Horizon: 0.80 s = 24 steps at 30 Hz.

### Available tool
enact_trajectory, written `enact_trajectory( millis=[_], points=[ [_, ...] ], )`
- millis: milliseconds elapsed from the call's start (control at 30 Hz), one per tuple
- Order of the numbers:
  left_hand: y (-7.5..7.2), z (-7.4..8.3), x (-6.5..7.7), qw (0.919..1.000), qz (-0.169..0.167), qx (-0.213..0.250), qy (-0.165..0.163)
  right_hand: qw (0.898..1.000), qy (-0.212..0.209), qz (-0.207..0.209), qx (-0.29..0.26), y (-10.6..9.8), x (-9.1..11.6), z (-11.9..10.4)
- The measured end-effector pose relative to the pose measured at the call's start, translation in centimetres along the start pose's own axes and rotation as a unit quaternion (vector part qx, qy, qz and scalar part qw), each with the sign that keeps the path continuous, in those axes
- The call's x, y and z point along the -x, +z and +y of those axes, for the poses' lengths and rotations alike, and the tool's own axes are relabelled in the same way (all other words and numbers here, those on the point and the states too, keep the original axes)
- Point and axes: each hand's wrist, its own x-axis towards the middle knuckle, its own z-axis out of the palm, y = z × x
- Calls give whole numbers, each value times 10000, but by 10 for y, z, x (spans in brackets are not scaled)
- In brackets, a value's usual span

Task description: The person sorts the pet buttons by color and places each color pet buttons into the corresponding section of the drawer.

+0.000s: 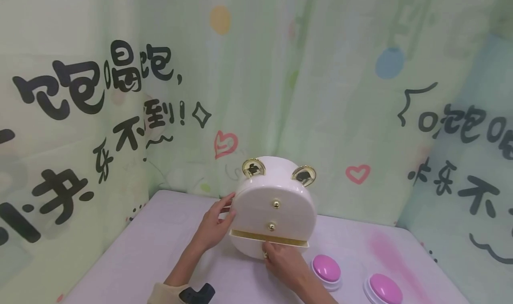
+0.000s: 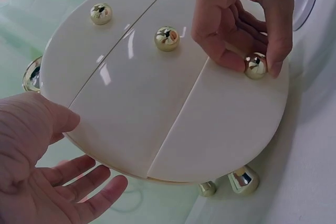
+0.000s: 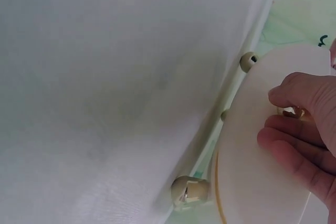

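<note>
A white rounded drawer box (image 1: 276,195) stands on the table, with gold-rimmed ears on top and round gold knobs on its front. My right hand (image 1: 283,261) pinches the lowest drawer's gold knob (image 2: 255,65) between thumb and fingers. That bottom drawer (image 1: 267,241) juts out a little in the head view, showing a gold strip along its top. My left hand (image 1: 213,224) is at the box's left side. In the left wrist view its thumb touches the front edge, while the other fingers stretch loosely along the side.
Two pink push buttons (image 1: 326,268) with white bases sit to the right of the box. Gold feet (image 2: 244,179) support the box on the pale tabletop (image 1: 168,233). A printed curtain (image 1: 256,95) hangs behind and at both sides.
</note>
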Motion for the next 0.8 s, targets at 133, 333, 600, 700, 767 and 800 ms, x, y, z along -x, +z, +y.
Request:
enact_trajectory(
  millis=[133,333,600,700,767,800],
  points=[
    [-1,-2,0,10000,11,-31,24,9997,65,-249,34,-6,2,-6],
    [-2,-2,1,10000,33,-49,40,9993,41,-354,81,-17,6,-18],
    [-1,-3,1,10000,31,-26,11,9963,-340,387,682,-20,11,-30],
    [-1,-2,2,10000,27,1,-13,9944,-456,560,774,-22,13,-34],
    [-1,-2,1,10000,27,12,-42,9934,-518,631,803,-24,15,-36],
    [-1,-1,1,10000,21,18,-66,9930,-554,660,802,-25,15,-37]
  ],
)
